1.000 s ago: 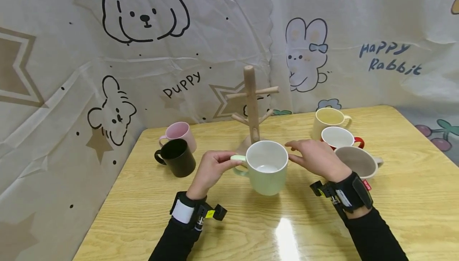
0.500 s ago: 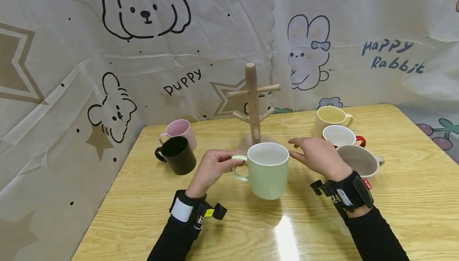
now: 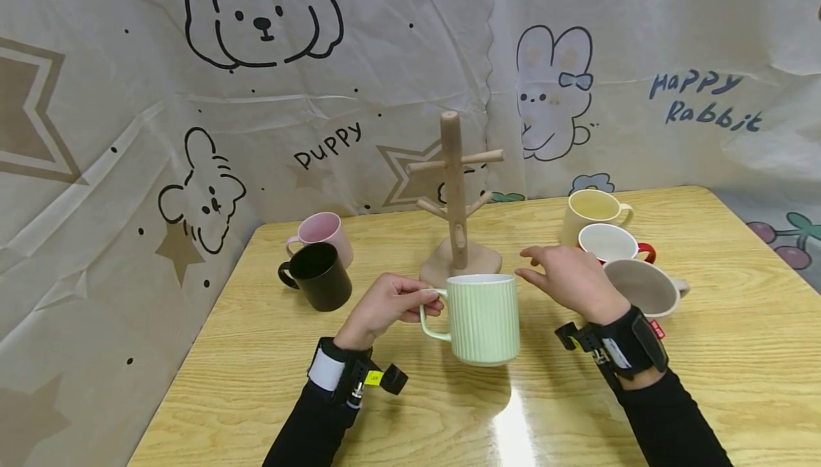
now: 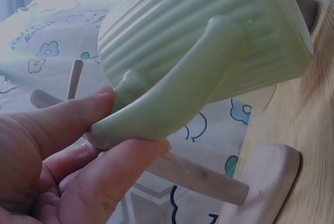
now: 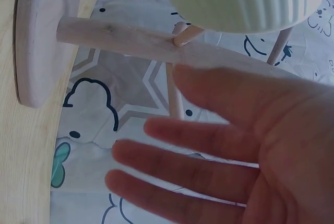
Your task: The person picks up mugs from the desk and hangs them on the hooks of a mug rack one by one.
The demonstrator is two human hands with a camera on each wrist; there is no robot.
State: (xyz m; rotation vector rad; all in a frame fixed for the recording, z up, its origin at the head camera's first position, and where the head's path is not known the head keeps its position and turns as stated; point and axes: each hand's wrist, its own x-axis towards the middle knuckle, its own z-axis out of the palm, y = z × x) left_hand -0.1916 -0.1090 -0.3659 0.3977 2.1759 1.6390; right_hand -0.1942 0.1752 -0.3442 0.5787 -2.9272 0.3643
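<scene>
My left hand [image 3: 388, 308] pinches the handle of a pale green ribbed mug [image 3: 484, 321] between thumb and fingers. In the left wrist view the handle [image 4: 172, 96] lies between the thumb and the fingers. The mug is held upright in front of a wooden mug tree [image 3: 454, 203], overlapping the near edge of its base [image 3: 477, 257] in the head view. To the right of the mug, my right hand [image 3: 571, 280] hovers with loosely extended fingers, holding nothing. Its spread fingers [image 5: 182, 161] show in the right wrist view, apart from the mug.
A black mug [image 3: 317, 281] and a pink mug [image 3: 326, 232] stand at the left. On the right are a yellow mug [image 3: 593, 214], a white mug with a red handle [image 3: 608, 242] and a grey-beige mug [image 3: 644, 285]. Printed cloth [image 3: 398, 60] hangs behind the table [image 3: 256, 396].
The green mug has come slightly down and toward me, and its rim has turned from tipped to nearly level, showing more ribbed side. My right hand has barely moved.
</scene>
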